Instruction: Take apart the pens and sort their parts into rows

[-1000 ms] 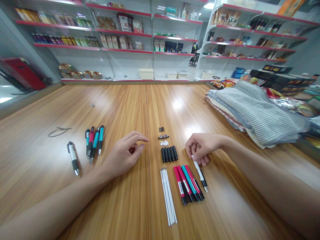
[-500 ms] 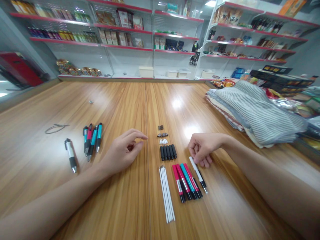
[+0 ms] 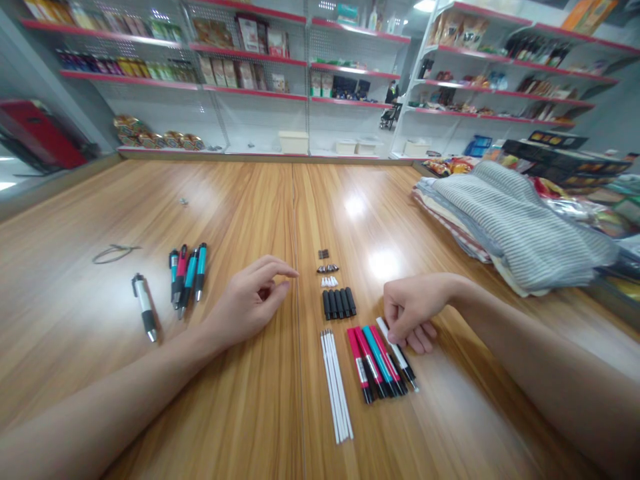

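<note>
My right hand (image 3: 411,313) is closed, with its thumb and fingers at the upper part of a white pen barrel (image 3: 401,356) lying on the wooden table. Left of that barrel lie several pink and teal pen barrels (image 3: 376,359) in a row. Thin white refills (image 3: 337,387) lie side by side near them. Above are black rubber grips (image 3: 339,304), small white pieces (image 3: 329,282), metal pen tips (image 3: 328,269) and tiny springs (image 3: 324,254). My left hand (image 3: 261,293) rests left of these parts, thumb and fingers apart, holding nothing.
Whole teal and pink pens (image 3: 189,277) and a white-and-black pen (image 3: 145,308) lie to the left. A dark thin loop (image 3: 116,252) is beyond them. Folded striped cloth (image 3: 520,220) is piled at right. Stocked shelves (image 3: 250,90) line the back; a person sits far off.
My right hand has shifted slightly towards me, its thumb now farther down the white barrel. The barrel lies a little closer to the coloured row. My left hand stays about where it was.
</note>
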Demonstrator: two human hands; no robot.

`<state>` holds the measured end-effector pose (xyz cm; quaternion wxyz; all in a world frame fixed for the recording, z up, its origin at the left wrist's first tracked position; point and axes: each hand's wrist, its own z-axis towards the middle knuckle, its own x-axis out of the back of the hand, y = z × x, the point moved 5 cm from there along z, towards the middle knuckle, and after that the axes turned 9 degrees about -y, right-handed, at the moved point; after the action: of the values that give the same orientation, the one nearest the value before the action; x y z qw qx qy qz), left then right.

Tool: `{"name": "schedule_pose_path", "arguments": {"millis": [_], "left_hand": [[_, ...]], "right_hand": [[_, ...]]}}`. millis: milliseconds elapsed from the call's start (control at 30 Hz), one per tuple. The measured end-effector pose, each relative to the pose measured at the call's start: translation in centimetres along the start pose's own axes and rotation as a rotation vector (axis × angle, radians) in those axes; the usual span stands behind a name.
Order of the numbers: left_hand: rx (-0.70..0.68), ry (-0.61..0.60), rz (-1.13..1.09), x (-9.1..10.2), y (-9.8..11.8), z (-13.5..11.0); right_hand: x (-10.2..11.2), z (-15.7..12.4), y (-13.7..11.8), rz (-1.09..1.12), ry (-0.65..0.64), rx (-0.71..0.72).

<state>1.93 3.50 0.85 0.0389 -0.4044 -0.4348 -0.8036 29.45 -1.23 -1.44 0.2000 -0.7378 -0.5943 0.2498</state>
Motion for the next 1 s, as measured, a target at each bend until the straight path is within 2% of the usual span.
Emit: {"name": "schedule_pose_path", "arguments": {"millis": [333,1000], "left_hand": [[-0.067,0.017,0.059,0.22,0.69,0.01],[-0.067,0.017,0.060,0.19,0.70,0.15]], "right_hand": [[-0.47,-0.23,-0.42,-0.045,-0.050,-0.011],[-0.65,-0.01,-0.54,-0.029,-0.036,-0.004]]}}
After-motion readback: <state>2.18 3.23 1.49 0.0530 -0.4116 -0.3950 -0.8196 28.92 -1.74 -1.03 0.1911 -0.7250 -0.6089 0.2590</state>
